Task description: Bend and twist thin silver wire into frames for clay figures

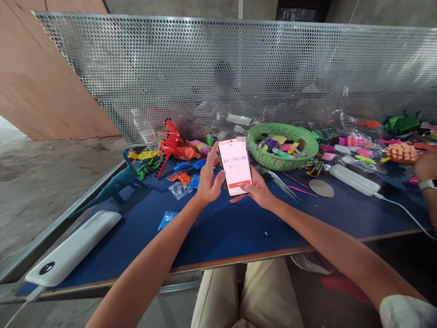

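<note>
A smartphone [235, 168] is held upright over the middle of the blue table, its lit screen reading 01:19:36. My left hand [209, 181] grips its left edge, thumb near the side of the screen. From the lower right, my right hand [260, 191] supports the phone, with the thumb on the screen just below a red bar. Blue and orange clay packets [185, 178] lie left of my left hand. Behind and right of the phone stands a green basket [309, 157] holding colourful pieces.
A white power bank [77, 246] lies front left; another power bank [355, 180] is at the right. A teal dinosaur figure [118, 182], a red figure [170, 143] and a plastic bottle [145, 130] stand left. A perforated metal panel [177, 59] borders the back. Another person's arm [427, 175] reaches in at right.
</note>
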Demonstrator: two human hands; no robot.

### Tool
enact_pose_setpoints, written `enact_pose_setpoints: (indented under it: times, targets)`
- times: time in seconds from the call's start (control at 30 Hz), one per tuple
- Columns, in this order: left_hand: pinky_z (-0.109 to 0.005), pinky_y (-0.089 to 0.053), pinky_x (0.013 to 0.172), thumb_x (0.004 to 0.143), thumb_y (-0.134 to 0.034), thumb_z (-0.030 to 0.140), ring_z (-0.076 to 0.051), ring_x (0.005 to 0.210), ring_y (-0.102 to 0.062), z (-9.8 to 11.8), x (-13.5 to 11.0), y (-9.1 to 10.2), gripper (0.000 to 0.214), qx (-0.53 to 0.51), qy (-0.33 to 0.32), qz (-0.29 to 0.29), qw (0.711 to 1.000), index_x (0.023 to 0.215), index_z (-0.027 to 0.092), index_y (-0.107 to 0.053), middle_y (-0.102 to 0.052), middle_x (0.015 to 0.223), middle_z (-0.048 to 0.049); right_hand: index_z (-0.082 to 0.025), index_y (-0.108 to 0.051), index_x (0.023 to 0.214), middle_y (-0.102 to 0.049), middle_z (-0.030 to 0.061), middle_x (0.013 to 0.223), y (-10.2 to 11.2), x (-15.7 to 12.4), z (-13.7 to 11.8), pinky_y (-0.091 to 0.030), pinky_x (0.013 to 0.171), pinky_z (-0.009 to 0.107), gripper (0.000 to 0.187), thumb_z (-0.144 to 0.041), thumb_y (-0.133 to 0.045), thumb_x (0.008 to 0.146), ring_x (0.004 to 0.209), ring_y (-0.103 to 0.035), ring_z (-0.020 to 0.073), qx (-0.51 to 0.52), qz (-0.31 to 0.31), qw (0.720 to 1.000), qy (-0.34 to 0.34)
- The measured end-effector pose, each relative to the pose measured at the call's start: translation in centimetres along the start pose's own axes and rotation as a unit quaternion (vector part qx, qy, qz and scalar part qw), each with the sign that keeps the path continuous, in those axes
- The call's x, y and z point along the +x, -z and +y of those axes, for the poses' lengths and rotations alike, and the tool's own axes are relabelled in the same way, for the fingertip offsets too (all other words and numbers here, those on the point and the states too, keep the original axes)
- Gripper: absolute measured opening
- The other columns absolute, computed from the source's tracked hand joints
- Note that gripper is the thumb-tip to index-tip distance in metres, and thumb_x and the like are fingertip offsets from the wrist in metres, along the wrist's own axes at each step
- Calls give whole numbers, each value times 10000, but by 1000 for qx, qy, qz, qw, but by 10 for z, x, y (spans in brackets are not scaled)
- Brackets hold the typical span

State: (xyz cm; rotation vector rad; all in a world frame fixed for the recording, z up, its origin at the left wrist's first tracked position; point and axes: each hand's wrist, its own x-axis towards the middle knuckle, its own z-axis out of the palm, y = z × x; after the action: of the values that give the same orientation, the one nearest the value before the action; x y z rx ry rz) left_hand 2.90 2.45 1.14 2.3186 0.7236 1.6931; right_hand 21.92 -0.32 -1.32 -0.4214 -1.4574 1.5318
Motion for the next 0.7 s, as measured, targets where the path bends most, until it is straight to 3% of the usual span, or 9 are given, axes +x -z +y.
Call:
enact_pose_setpoints:
  times: [0.47, 0.6, 0.7]
  targets:
    - [-419, -499, 837, 987, -450, 551, -236, 904, -608, -1, -1, 2, 738, -17, 9, 3, 1000, 1592, 180, -247, -662, 1156, -139, -310, -333, 1417, -558, 103, 1446, 0, 0, 0, -669, 739, 533, 668, -294, -682, 847, 1088, -705, 318, 13, -2, 1000, 3]
    - [-434, -500, 914, 972, -474, 586, -265, 1037, -636, -1, -3, -6, 709, -95, 63, 38, 993, 1556, 206, -341, -656, 1236, -139, -315, -324, 1429, -561, 103, 1447, -3, 0, -3, -667, 740, 529, 698, -288, -691, 835, 1092, -705, 326, 21, -2, 1000, -4]
    - [-455, -495, 1000, 997, -301, 667, -298, 1216, -608, 5, -4, -19, 662, -209, 145, 102, 962, 1408, 206, -539, -639, 1323, -130, -298, -344, 1417, -600, 102, 1398, -5, -2, -5, -673, 715, 496, 679, -293, -692, 834, 1059, -717, 313, 34, -7, 999, -19]
